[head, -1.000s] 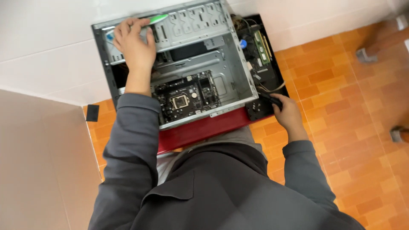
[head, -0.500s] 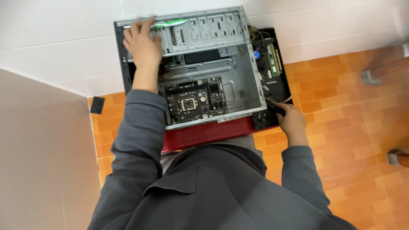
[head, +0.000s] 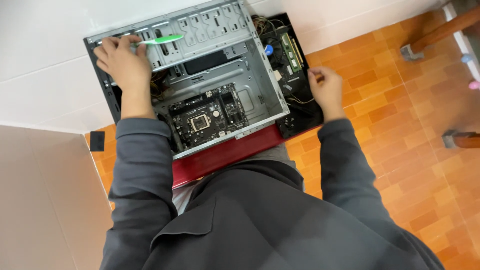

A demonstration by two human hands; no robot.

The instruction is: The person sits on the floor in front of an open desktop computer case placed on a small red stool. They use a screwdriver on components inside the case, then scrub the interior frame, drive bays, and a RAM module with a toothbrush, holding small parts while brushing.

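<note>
An open grey metal computer case (head: pixel 250 85) with a red front panel (head: pixel 220 155) lies on its side in front of me. A black motherboard (head: pixel 207 117) sits inside it. My left hand (head: pixel 122 60) rests on the case's far left corner and holds a green-handled tool (head: pixel 162 39) that lies along the top edge. My right hand (head: pixel 324 90) is over the black side panel (head: pixel 300 107) to the right of the case, fingers pinched on something small that I cannot make out. Loose parts and cables (head: pixel 282 50) lie on that panel.
The floor is orange tile (head: pixel 400 150), with a white wall (head: pixel 45 75) behind the case. A small black square object (head: pixel 97 141) lies on the floor at the left. Furniture legs (head: pixel 425 42) stand at the upper right. A beige surface (head: pixel 45 200) fills the lower left.
My right hand has lifted from the case's lower right corner up to the middle of the black panel. My left hand stays at the far corner with the green tool. The view has shifted.
</note>
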